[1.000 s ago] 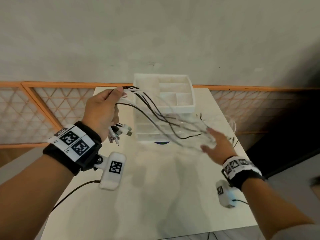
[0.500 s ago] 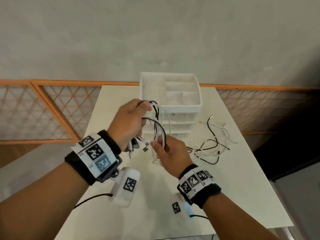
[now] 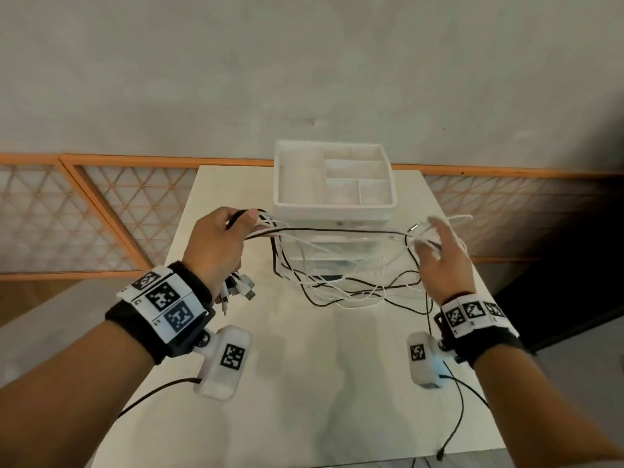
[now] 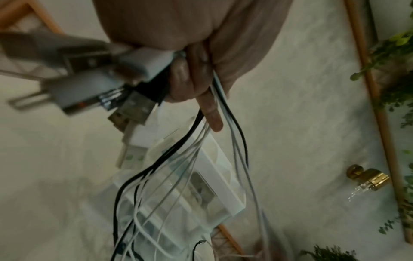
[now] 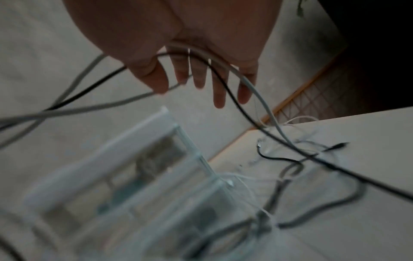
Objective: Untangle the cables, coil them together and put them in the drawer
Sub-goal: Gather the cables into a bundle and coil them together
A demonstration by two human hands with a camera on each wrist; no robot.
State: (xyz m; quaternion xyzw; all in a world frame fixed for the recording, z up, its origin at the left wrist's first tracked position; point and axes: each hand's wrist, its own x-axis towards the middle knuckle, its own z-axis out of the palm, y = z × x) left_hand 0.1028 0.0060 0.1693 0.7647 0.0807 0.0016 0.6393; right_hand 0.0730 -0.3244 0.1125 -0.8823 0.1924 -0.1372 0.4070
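Several light, limp cables point(image 3: 341, 285): left hand point(image 3: 216, 244) clenches the plug ends, right hand point(image 3: 439, 255) released, strands draped over spread fingers. Best gripped near plugs; loops snag.

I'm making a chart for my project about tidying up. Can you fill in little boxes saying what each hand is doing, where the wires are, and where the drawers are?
left hand: grips the cables near their plug ends
plugs: bunch below the left hand's fist
right hand: fingers straight and spread, cables draped over them
cables: black and white, sagging in loops between the hands, some lying on the table
drawer unit: at the table's far edge, drawers look closed
coiling: not done yet
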